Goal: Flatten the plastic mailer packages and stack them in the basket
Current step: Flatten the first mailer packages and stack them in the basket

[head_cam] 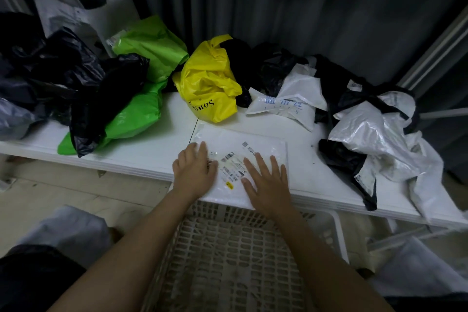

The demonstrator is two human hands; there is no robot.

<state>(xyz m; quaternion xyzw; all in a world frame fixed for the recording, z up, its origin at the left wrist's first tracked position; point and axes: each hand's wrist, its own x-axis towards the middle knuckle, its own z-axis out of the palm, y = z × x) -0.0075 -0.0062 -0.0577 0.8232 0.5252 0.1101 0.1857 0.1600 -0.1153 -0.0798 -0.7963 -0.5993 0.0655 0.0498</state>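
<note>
1. A white mailer (240, 157) lies flat on the white counter (141, 149), its near edge hanging over the counter's front, above the basket (228, 248).
2. The left hand (195, 172) presses on the mailer's left side, grip released, fingers straight and close together.
3. The right hand (268, 180) presses on its right part, grip released, fingers spread flat.
4. The white slatted basket stands below the counter edge, between the person's forearms.
5. Farther back lie crumpled packages: a yellow bag (210, 81) just behind the mailer, a green one (141, 78) and black ones (83, 83) to the left, white and black ones (374, 129) to the right.
</note>
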